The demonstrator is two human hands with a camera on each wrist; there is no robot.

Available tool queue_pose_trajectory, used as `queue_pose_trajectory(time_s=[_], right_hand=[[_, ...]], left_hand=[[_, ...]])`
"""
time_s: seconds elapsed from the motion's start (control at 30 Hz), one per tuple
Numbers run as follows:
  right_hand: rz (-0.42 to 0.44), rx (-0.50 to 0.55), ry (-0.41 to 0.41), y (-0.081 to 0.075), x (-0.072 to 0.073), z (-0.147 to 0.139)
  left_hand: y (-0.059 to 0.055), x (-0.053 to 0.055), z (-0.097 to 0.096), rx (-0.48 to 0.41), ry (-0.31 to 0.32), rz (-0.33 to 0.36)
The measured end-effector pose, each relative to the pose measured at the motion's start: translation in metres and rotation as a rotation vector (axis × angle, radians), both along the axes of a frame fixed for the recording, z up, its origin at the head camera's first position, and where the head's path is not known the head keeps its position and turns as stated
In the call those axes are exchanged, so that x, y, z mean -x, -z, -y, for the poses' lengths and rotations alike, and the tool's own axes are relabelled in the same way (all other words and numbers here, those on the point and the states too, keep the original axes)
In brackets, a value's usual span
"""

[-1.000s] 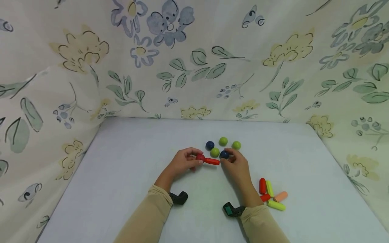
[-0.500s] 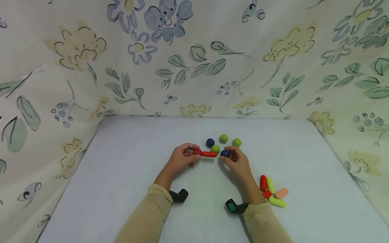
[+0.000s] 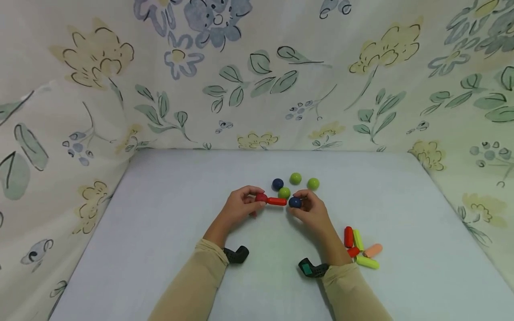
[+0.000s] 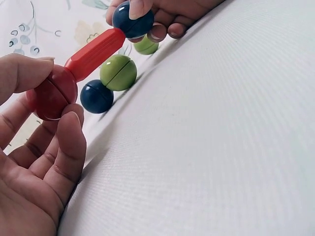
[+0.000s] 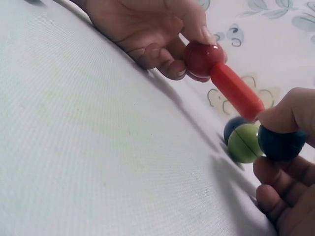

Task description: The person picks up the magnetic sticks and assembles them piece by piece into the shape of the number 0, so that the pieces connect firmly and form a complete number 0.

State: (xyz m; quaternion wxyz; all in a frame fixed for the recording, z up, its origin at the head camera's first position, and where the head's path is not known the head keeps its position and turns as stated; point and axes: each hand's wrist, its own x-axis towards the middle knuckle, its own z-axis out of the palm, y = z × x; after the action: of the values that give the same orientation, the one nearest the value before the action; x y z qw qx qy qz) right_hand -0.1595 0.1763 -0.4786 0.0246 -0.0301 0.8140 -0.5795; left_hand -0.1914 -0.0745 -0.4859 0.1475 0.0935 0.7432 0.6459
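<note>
Red ball [image 4: 52,93] and held blue ball [image 4: 129,24], one at each end of the red stick [image 4: 96,53]

We've got floral cloth [image 3: 257,120] hanging well behind the red stick. White desk [image 3: 180,187] below it. Left sleeve [image 3: 192,281] and right sleeve [image 3: 353,290], both tan, on the stick's near side.

Left hand [image 3: 238,205] at the stick's left end: grip pinches the red ball between thumb and fingers. Right hand [image 3: 315,211] at its right end: grip pinches the held blue ball.

Left wrist unit [image 3: 237,254] and right wrist unit [image 3: 313,268], both black, nearer us than the stick.

Just beyond the stick: loose blue ball [image 3: 278,184], front green ball [image 3: 283,192], and farther out, two more green balls [image 3: 295,179] [image 3: 313,183].

The stick's left end meets the red ball. Right end is right at the held blue ball; we can't tell if they touch.

Right of the stick and nearer us, well apart from it, a cluster: two loose red sticks [image 3: 348,236], two yellow sticks [image 3: 367,262], one peach stick [image 3: 374,250].
</note>
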Motion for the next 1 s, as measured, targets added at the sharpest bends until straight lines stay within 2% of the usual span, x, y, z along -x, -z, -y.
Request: queue_pose_trajectory(time_s=[0.4, 0.5, 0.73, 1.0], right_hand=[[0.018, -0.019, -0.039, 0.000, 0.002, 0.000], [0.025, -0.017, -0.048, -0.006, 0.000, 0.001], [-0.002, -0.008, -0.065, -0.031, -0.011, 0.007], [-0.017, 0.017, -0.060, -0.033, -0.012, 0.007]], left_hand=[[0.000, 0.001, -0.001, -0.012, 0.013, 0.007], [0.000, 0.001, -0.001, -0.007, 0.021, 0.009], [-0.003, -0.001, -0.001, 0.007, 0.021, -0.003], [-0.004, -0.002, -0.001, 0.006, 0.054, 0.006]])
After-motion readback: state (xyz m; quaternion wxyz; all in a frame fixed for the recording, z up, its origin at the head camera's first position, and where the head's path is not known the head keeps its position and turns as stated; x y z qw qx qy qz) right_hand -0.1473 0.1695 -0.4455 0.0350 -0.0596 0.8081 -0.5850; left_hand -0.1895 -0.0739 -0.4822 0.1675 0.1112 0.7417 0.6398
